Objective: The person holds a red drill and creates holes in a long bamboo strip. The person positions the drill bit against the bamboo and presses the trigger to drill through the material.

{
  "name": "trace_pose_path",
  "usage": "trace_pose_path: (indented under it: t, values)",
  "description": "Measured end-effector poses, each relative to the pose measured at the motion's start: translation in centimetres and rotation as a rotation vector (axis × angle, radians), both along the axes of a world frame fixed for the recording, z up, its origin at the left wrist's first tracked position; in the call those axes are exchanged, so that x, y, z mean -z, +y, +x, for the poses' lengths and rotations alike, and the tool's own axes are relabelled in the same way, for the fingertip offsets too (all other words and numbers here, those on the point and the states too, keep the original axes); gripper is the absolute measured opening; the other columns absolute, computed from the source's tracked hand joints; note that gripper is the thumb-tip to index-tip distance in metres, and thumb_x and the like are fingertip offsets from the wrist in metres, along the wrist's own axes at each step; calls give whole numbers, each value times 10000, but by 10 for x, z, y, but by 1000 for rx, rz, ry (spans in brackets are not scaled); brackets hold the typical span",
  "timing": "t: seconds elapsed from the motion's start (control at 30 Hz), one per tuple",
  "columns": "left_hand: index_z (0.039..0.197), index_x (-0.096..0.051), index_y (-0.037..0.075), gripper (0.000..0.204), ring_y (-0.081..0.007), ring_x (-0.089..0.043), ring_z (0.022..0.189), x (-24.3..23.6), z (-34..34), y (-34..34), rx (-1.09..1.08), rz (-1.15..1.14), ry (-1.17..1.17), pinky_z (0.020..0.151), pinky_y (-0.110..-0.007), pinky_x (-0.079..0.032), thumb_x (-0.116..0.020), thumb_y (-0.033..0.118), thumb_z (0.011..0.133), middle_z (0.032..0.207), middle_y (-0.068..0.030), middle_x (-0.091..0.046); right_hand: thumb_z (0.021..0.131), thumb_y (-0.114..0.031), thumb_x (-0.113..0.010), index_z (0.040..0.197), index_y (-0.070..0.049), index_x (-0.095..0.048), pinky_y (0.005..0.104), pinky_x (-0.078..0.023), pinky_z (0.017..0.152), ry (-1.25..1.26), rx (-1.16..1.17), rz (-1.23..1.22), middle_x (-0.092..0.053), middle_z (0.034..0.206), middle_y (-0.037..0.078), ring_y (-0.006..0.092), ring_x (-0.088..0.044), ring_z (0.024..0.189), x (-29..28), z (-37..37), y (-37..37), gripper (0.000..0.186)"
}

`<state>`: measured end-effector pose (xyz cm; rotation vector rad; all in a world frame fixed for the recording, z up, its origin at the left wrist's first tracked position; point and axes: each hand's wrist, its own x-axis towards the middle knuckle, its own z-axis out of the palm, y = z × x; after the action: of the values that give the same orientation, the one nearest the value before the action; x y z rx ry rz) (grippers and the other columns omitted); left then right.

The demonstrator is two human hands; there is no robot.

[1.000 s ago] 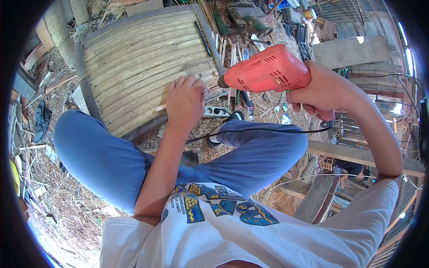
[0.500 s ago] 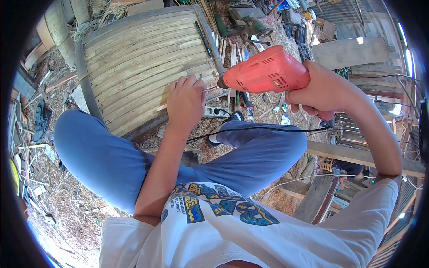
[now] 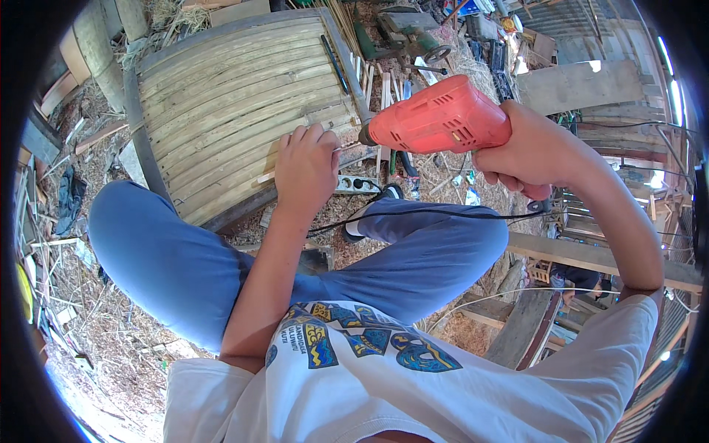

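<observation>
Rn, R hand (image 3: 535, 151) wraps the red drill (image 3: 439, 118), chuck (image 3: 365, 134) aimed at L hand (image 3: 304, 168), seemingly closed round a thin stick (image 3: 266, 177), mostly hidden, over slatted tabletop (image 3: 236, 96). Poss. risk: loose grip lets stick spin, drill skids, nicks fingers (image 3: 314, 134); cord (image 3: 480, 216) might snag.

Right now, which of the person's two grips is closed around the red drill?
The right grip, wrapped around the rear of the red drill. The left grip is beyond the drill's dark chuck, over the slatted wooden panel.
</observation>
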<state>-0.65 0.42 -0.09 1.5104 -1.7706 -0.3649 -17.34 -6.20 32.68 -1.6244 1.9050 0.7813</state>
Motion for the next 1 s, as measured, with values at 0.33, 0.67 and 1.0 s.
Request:
trace_pose_path:
  t: [0.33, 0.67, 1.0]
  values:
    - [965, -725, 123, 147, -320, -651, 1012, 1, -1, 0, -13, -33, 22, 917, -471, -486, -834, 120, 866, 986, -74, -647, 882, -192, -807, 1186, 63, -568, 335, -556, 548, 28, -12, 2, -778, 828, 92, 135, -676, 620, -2, 8, 2, 463]
    - [970, -728, 126, 141, -307, -646, 1033, 1, 0, 0, -6, -34, 19, 929, -463, -477, -833, 133, 876, 998, -65, -646, 887, -187, -805, 1207, 71, -579, 347, -550, 517, -11, -48, 23, -786, 846, 91, 135, -666, 609, 0, 7, -4, 469]
    - [962, -736, 131, 112, -287, -640, 1033, 1, 0, 0, -9, -18, 0, 928, -454, -467, -825, 148, 896, 996, -50, -642, 862, -192, -807, 1143, 60, -627, 341, -556, 538, 11, -81, 49, -781, 822, 75, 136, -675, 612, 1, 6, -9, 418]
